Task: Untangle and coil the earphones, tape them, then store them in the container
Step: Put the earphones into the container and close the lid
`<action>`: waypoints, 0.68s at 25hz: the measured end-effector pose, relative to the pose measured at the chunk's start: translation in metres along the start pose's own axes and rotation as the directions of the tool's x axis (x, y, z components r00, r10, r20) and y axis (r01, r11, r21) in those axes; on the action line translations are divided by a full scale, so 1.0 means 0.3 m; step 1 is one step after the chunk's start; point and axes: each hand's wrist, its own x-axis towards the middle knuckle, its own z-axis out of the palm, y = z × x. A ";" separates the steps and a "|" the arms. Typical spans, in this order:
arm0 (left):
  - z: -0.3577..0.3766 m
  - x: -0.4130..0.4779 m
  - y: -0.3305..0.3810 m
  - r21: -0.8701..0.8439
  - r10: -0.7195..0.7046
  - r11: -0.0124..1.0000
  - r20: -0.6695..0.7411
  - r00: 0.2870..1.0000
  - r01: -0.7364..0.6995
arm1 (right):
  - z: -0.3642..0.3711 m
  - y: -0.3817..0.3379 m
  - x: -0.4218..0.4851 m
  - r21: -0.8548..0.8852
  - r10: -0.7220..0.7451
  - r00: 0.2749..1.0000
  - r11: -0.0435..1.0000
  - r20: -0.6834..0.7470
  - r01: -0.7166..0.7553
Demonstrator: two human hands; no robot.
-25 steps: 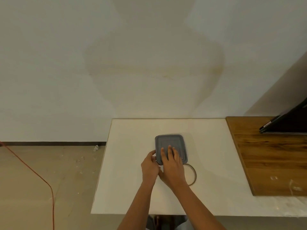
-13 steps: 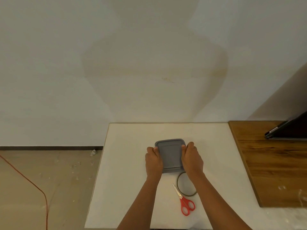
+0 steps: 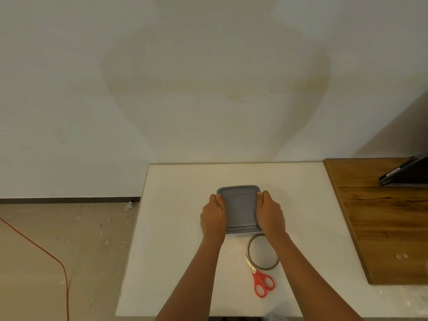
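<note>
A grey square container [image 3: 239, 208] with its grey lid on stands in the middle of the white table [image 3: 176, 251]. My left hand [image 3: 214, 216] grips its left side and my right hand [image 3: 269, 214] grips its right side, thumbs on the lid's edges. Just in front of the container lies a thin dark roll of tape [image 3: 262, 252], partly under my right wrist. Red-handled scissors [image 3: 259, 278] lie beside the roll, blades pointing away from me. No earphones are visible; the closed lid hides the inside.
A wooden board [image 3: 382, 228] covers the table's right part, with a dark laptop-like device [image 3: 407, 174] at its far end. The wall rises right behind the table. To the left is bare floor with an orange cable [image 3: 53, 258].
My right hand moved from the top of the lid to the container's right side, and both hands now grip its sides. The camera tilted down, bringing the scissors into view.
</note>
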 end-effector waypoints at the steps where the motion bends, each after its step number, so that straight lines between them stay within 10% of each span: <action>1: 0.001 0.001 -0.002 -0.013 0.004 1.000 -0.011 1.000 -0.005 | 0.011 0.009 -0.006 0.125 0.037 0.999 0.991 0.012 -0.039; 17: -0.004 0.012 0.039 -0.129 -0.052 0.991 -0.043 0.998 0.046 | 0.006 0.018 0.042 0.336 0.032 0.999 0.941 0.011 -0.034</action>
